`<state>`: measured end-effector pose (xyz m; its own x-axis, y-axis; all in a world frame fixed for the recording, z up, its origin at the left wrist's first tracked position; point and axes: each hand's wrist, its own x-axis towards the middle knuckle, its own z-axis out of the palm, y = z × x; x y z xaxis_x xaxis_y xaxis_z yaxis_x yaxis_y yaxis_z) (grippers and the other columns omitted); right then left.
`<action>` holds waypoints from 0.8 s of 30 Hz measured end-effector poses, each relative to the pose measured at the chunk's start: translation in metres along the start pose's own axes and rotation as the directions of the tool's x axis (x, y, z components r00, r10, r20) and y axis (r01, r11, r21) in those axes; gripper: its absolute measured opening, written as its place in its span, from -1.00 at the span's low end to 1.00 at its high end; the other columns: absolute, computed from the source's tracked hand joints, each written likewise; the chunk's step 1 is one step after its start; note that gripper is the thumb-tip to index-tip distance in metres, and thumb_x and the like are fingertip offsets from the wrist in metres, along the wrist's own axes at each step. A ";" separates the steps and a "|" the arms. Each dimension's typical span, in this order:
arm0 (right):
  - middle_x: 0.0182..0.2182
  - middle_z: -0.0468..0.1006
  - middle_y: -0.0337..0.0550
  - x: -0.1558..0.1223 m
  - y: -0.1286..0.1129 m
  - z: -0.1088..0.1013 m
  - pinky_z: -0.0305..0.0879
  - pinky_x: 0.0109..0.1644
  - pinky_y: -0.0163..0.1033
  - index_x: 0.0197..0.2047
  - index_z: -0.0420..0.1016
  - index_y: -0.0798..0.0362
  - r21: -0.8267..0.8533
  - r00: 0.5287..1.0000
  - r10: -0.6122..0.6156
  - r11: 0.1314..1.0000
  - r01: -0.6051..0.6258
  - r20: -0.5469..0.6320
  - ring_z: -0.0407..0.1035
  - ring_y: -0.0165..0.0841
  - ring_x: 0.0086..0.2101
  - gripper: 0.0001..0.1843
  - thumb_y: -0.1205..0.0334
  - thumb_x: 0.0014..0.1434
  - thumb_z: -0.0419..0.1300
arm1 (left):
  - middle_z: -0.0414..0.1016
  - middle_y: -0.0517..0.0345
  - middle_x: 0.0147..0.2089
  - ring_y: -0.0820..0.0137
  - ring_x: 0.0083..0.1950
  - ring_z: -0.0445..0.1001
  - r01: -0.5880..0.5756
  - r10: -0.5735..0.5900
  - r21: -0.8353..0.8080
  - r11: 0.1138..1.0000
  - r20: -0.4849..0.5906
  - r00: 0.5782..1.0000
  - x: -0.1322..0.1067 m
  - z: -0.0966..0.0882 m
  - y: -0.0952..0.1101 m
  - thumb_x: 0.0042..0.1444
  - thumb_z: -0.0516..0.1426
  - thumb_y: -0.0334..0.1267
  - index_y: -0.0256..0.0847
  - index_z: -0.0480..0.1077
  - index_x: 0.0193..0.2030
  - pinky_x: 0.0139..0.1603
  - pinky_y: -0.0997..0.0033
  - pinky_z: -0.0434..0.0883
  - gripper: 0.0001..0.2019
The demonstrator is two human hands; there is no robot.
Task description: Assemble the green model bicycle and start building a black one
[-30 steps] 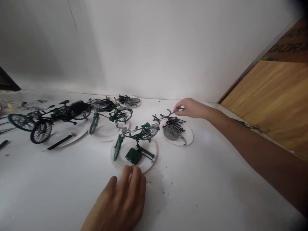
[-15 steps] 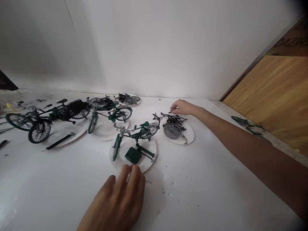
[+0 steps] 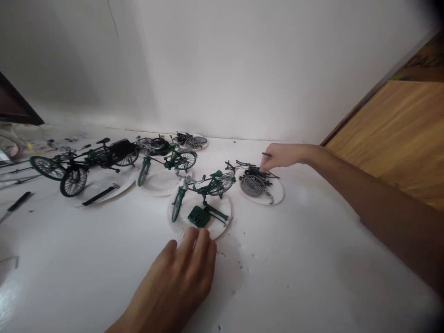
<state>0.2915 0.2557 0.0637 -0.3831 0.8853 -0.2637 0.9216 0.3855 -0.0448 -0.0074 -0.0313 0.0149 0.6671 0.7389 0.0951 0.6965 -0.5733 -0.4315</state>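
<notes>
My left hand (image 3: 183, 268) rests at the front rim of a paper plate (image 3: 178, 223), fingers bent and a little apart, thumb set off to the side; the fingertips are hidden. A green model bicycle (image 3: 208, 186) stands at that plate, with a flat green piece (image 3: 199, 216) and a green bar (image 3: 217, 212) in front of it. My right hand (image 3: 280, 155) is closed in a pinch on a thin black piece (image 3: 266, 154). It is over the back of another paper plate (image 3: 277, 196), which carries black bicycle parts (image 3: 262, 173) and grey spoked wheels (image 3: 254, 185).
More model bicycles, one green (image 3: 168, 161) and one black (image 3: 100, 162), stand to the left. A plate with dark parts and wheels (image 3: 194, 141) lies by the wall. A black-handled tool (image 3: 19, 201) lies far left. Small dark scraps dot the white table (image 3: 294, 259).
My right hand has shifted right over the parts plate, still pinching the thin black piece. The view has turned slightly left. My left hand stays by the plate rim.
</notes>
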 end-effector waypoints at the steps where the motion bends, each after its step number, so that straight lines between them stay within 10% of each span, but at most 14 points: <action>1: -0.40 0.66 -0.11 0.001 -0.001 0.000 0.32 -0.36 -0.21 -0.34 0.68 0.03 0.005 1.000 0.002 1.000 -0.002 -0.025 0.51 -0.23 -0.37 -0.78 0.06 0.06 0.37 | 0.56 -0.07 0.04 0.19 0.00 0.57 -0.001 0.001 -0.002 1.000 0.004 1.000 0.000 0.001 0.000 0.26 0.03 -0.56 -0.25 0.52 0.05 -0.34 0.43 0.54 -0.65; 12: -0.35 0.57 -0.21 0.029 -0.005 0.020 0.43 -0.21 -0.20 -0.24 0.53 0.13 -0.024 0.999 -0.049 0.998 0.049 0.004 0.46 -0.40 -0.35 -0.75 0.08 0.29 0.26 | 0.55 -0.05 0.07 0.23 0.01 0.55 -0.001 0.001 -0.021 1.000 -0.024 1.000 -0.003 0.005 0.001 0.25 0.06 -0.55 -0.23 0.49 0.07 -0.32 0.44 0.46 -0.67; 24: -0.47 0.60 -0.13 -0.025 -0.030 -0.026 0.17 -0.41 -0.22 -0.33 0.66 0.02 -0.044 0.989 -0.078 0.996 0.073 -0.126 0.39 -0.31 -0.46 -0.79 0.14 0.16 0.22 | 0.56 -0.01 0.09 0.20 0.05 0.55 0.028 -0.028 -0.004 1.000 -0.102 0.994 -0.004 0.013 0.004 0.26 0.08 -0.49 -0.20 0.50 0.10 -0.31 0.39 0.49 -0.67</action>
<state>0.2718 0.2291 0.0965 -0.4587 0.8781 -0.1363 0.8875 0.4603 -0.0211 -0.0106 -0.0319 0.0013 0.6705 0.7151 0.1979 0.7160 -0.5536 -0.4253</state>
